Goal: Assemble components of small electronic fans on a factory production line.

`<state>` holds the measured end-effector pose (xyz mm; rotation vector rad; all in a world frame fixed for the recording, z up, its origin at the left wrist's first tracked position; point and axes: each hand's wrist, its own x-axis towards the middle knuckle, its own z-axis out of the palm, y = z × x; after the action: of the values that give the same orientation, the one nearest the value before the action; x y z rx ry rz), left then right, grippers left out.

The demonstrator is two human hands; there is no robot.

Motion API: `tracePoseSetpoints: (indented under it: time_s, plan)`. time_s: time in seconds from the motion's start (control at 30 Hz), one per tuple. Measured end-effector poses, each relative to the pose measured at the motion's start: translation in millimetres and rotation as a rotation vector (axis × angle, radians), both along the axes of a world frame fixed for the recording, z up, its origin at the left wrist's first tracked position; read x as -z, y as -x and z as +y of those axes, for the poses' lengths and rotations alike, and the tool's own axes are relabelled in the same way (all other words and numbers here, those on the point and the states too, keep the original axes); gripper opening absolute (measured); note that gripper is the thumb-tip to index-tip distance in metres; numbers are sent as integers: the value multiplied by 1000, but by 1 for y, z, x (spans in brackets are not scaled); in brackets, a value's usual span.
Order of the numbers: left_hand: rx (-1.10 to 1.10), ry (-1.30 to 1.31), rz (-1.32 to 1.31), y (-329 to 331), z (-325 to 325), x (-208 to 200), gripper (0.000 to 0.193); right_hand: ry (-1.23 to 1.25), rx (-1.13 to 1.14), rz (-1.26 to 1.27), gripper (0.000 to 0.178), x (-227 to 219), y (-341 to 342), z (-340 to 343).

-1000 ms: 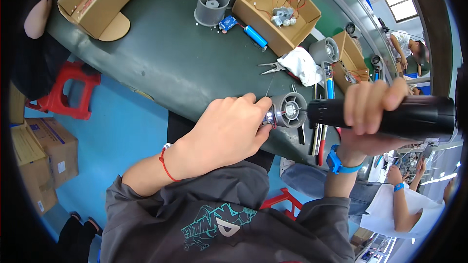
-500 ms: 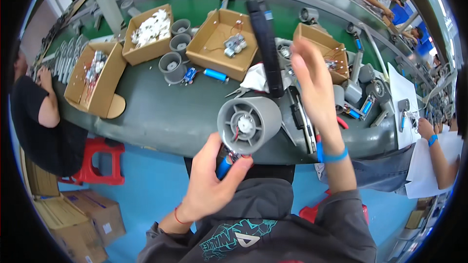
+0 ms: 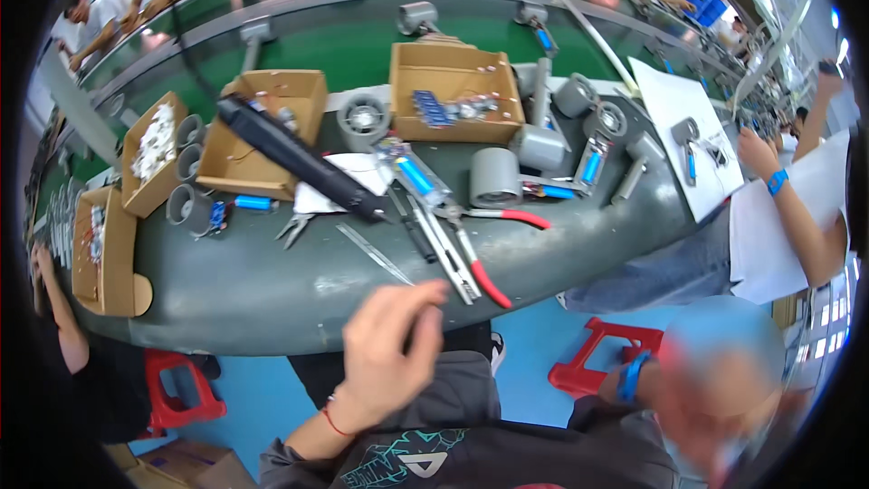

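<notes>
My left hand [image 3: 389, 353] hovers in front of the table's near edge, fingers loosely bent, a gap between thumb and forefinger. No object shows in it. At the lower right, my right hand [image 3: 674, 367] reaches out past its blue wristband [image 3: 634, 376]. Its fingers are lost in a blurred shape, so I cannot tell what it holds. Closest to my left hand lie tweezers [image 3: 376, 254], a long silver tool [image 3: 448, 249] and red-handled pliers [image 3: 489, 285]. Above the table a black electric screwdriver [image 3: 299, 158] hangs slantwise from its cord.
Cardboard boxes of small parts [image 3: 457, 131] line the table's back. Grey fan housings [image 3: 495, 177] and blue batteries [image 3: 416, 176] lie at centre and right. Grey-jawed pliers [image 3: 294, 228] rest near a white cloth. A red stool [image 3: 597, 358] stands below; another person's arm [image 3: 797, 195] is at right.
The grey fan housing with its blue battery has left my left hand. My right hand has swung from over the table to the lower right. The view has turned rightward.
</notes>
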<state>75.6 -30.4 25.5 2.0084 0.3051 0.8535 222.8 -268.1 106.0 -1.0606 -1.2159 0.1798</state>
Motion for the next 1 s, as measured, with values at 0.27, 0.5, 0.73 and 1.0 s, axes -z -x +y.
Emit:
tracePoseSetpoints:
  time_s: [0.27,0.5,0.73,1.0]
  plan:
    - [-148,-89,168,-14,5,27,20,124,1032,459,54,25,-204,-34]
    - [-197,-214,162,-27,5,32,16,860,1195,309,79,119,-458,-112]
    - [-254,-166,166,-23,2,31,17,1069,1443,-314,63,68,-361,-39]
    - [-116,-69,104,-14,14,26,20,905,917,-363,67,47,-247,-34]
